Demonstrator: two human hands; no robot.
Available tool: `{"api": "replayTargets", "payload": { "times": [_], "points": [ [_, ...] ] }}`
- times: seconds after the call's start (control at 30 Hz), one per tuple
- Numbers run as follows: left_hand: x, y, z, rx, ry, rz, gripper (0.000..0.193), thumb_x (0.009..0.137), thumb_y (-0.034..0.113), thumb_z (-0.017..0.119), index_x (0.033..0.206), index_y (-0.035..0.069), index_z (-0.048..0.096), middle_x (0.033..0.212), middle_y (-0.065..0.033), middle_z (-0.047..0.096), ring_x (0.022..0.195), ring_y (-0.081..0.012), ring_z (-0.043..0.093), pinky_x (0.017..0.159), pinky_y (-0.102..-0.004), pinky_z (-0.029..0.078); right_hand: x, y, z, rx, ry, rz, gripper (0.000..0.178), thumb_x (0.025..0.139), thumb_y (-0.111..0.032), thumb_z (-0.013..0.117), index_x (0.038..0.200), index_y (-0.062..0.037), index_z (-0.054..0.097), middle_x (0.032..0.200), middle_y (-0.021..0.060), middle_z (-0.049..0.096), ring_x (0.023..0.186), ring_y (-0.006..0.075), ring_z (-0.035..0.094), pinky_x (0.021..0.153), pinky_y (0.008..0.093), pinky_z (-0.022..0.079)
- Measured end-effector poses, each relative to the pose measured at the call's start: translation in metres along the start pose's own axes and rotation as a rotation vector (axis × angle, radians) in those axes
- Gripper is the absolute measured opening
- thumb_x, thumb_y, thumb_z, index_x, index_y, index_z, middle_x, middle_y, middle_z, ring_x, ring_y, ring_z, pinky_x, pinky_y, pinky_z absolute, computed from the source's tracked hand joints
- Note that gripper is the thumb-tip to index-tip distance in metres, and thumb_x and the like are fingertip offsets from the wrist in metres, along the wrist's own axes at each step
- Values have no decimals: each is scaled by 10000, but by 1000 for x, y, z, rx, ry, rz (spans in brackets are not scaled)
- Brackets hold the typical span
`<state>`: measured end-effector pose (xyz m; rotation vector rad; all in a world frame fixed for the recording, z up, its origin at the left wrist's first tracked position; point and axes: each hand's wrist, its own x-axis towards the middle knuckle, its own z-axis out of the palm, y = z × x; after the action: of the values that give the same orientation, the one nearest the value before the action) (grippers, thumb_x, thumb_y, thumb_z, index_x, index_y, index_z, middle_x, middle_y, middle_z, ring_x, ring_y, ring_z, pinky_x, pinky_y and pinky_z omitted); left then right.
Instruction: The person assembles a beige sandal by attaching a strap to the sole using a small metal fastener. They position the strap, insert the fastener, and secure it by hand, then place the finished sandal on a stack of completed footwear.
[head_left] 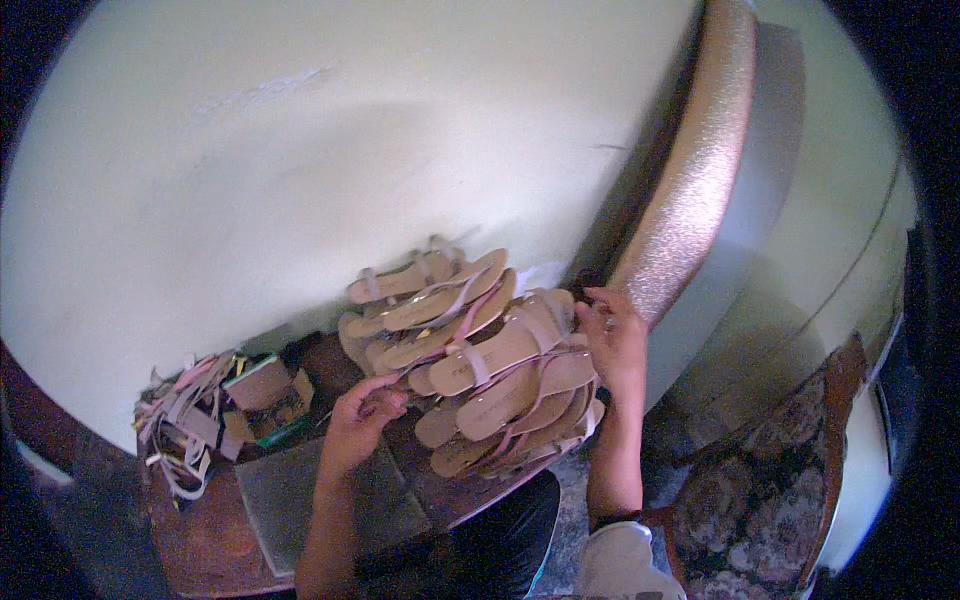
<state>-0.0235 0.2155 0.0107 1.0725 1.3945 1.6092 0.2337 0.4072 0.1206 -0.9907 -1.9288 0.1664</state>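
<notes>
Steadying a sandal stack (480,365): left hand (355,420) pinches a sole, right hand (615,340) cups the end (light, floppy, slidey, I'd guess).

Single head view: you're looking steeply down, close over the sandal pile (470,350); wall (300,150) behind it, fisheye bending the edges.

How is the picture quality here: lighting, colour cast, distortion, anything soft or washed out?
Head view: strong fisheye bending, black corners; the wall is bright and nearly featureless, with a greenish cast; the glittery roll shows sparkle glare; the stack of sandals is fairly clear, as are the left hand and right hand; the strap scraps look soft and the lower edge dim.
</notes>
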Motion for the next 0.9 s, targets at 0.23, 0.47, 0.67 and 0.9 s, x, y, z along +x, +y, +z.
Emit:
{"api": "replayTargets", "payload": {
  "times": [0.23,0.47,0.67,0.9],
  "points": [
    [-53,-1,-68,270,240,-126,270,884,155,571,1117,20,559,917,-83,653,804,-127,592,755,-259,471,-111,-118,10,650,-452,-119,133,817,-136,637,918,-50,645,806,94,641,725,196,618,670,308,479],
    [-34,-27,-83,130,192,-139,239,907,153,532,1093,6,559,924,-84,640,826,-144,595,757,-271,481,-219,-140,125,627,-790,42,190,821,-177,630,964,-51,626,909,140,625,851,301,605,770,373,473],
    [50,-34,-129,212,185,59,229,876,56,458,1070,0,565,910,-125,641,854,-191,615,764,-304,494,-222,-126,159,353,-660,199,382,810,-240,643,1116,-38,535,1140,207,515,1074,367,481,921,429,381],
    [145,-44,-116,1079,89,-66,294,781,207,506,885,-41,624,850,-269,621,780,-305,645,754,-398,497,-213,-130,174,52,-749,298,661,803,-457,601,1287,-52,402,1323,273,349,1224,429,323,1025,524,222]
  ]
}}
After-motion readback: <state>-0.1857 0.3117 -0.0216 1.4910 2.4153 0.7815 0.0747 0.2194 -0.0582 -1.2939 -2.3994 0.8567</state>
